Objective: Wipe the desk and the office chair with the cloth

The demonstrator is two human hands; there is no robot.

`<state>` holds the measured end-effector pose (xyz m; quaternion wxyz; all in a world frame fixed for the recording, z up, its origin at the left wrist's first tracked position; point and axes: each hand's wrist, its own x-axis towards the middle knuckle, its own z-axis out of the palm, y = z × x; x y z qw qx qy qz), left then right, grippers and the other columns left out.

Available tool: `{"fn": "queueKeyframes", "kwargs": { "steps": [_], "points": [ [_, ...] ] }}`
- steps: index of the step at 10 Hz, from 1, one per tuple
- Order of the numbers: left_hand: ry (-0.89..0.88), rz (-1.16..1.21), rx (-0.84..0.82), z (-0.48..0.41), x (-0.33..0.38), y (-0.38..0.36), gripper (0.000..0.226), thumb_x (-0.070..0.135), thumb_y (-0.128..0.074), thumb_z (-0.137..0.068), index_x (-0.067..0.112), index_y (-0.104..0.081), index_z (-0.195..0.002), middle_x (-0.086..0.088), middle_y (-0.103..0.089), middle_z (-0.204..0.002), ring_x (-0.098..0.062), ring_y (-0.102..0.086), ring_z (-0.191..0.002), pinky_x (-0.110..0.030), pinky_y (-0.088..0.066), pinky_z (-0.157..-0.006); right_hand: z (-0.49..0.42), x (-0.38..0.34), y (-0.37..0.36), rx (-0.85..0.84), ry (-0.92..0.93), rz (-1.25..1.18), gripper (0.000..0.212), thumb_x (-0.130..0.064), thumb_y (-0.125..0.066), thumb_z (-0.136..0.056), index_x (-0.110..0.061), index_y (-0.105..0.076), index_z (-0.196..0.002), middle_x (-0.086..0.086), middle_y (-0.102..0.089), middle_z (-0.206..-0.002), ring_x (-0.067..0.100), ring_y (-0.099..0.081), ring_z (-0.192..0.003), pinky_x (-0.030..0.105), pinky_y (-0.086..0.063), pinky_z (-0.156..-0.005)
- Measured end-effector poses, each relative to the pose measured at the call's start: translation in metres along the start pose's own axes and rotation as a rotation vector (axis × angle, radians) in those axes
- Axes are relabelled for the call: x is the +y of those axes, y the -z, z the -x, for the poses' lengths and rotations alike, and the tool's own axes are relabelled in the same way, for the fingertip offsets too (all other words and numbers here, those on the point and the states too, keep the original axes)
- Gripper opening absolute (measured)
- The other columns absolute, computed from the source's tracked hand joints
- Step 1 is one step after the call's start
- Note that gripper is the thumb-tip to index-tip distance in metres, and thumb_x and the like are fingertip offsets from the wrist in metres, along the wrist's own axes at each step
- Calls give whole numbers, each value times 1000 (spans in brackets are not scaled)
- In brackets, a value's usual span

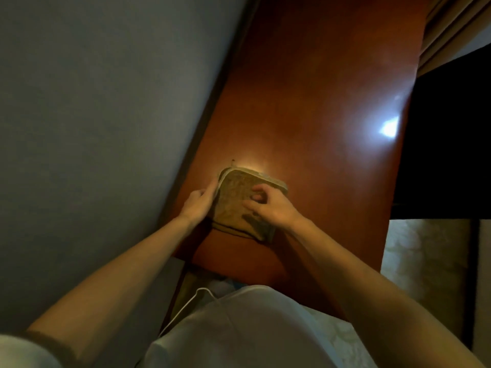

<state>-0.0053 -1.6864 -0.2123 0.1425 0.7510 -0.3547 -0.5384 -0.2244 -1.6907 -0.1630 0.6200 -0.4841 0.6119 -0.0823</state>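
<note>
A folded tan cloth lies on the glossy reddish-brown desk, close to its left edge by the wall. My left hand touches the cloth's left side, with its fingers along the white-edged fold. Spread fingers of my right hand rest on top of the cloth. The office chair is out of view.
A grey wall runs along the desk's left side. A curtain hangs at the far right. Right of the desk lies a dark gap, and below it pale patterned flooring. A white cable hangs near my body.
</note>
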Motion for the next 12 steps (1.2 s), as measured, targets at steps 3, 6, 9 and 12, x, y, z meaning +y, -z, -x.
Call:
{"fn": "queueKeyframes", "kwargs": {
  "steps": [3,6,9,12],
  "points": [
    [-47,-321,28,-18,-12,-9,46,58,-74,-88,15,-58,-88,-14,-71,-97,-30,-67,-90,-42,-49,-74,-7,55,21,338,-371,-63,59,-32,-76,-94,-5,-41,-133,14,-60,-123,31,-66,-106,41,-58,-75],
    [16,-278,-191,-19,-30,9,51,22,-88,-79,21,-50,-113,6,-61,-104,-2,-57,-86,-15,-45,-60,-16,67,-22,132,-364,-121,23,-7,-78,-88,-23,-62,-87,11,-70,-96,23,-70,-70,42,-63,-61],
    [40,-395,-49,21,-102,69,54,21,-78,-87,11,-50,-133,-10,-61,-122,-26,-60,-110,-33,-49,-94,-18,55,-107,-36,-299,9,63,-11,-74,-88,-21,-42,-142,12,-58,-127,37,-66,-110,51,-64,-81],
    [-38,-473,216,40,-76,63,70,44,-74,-89,11,-46,-144,-17,-55,-141,-38,-52,-132,-44,-46,-105,2,60,-100,15,-239,1,24,-20,-76,-89,-9,-64,-106,20,-71,-108,36,-70,-102,54,-59,-93]
  ]
}}
